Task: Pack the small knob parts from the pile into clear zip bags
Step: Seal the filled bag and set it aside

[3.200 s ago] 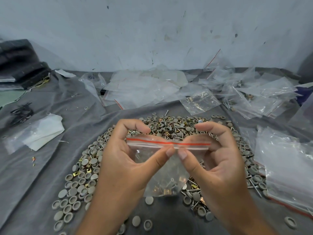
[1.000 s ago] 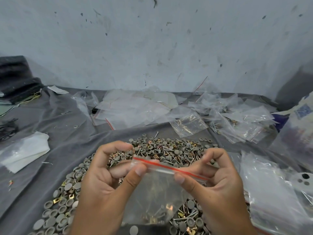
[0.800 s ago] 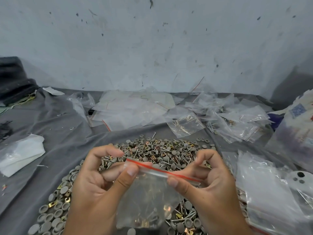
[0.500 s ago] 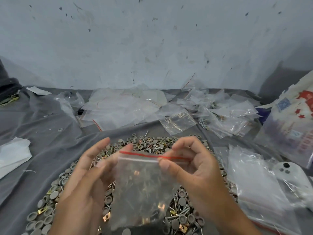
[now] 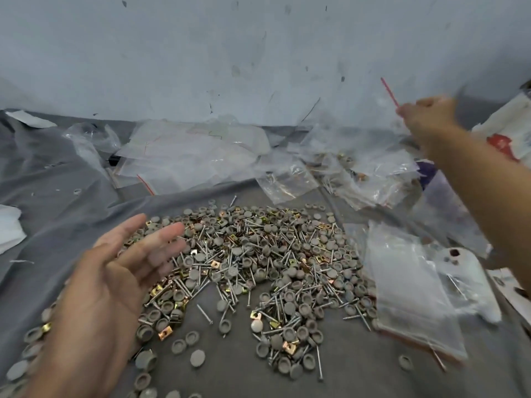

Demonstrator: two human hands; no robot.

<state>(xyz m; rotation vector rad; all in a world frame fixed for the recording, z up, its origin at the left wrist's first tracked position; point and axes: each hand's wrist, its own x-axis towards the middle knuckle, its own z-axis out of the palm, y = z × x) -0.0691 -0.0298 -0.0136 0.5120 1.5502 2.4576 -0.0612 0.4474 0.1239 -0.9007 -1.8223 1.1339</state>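
The pile (image 5: 258, 271) mixes dull grey round caps, silver nails and brass-gold square clips, spread over a plain dark grey cloth (image 5: 57, 196). Clear zip bags (image 5: 195, 156) along the cloth's far edge carry thin red seal stripes. The wall (image 5: 201, 53) is pale blue-grey with dark flecks. A white bag (image 5: 511, 133) at the right edge shows a red patch.

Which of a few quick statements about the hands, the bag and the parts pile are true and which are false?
1. The left hand is open above the pile. True.
2. The right hand holds a zip bag up at the far right. True.
3. The pile holds only grey caps. False: screws and gold clips are mixed in.
4. Both hands grip one bag. False: only the right hand does.
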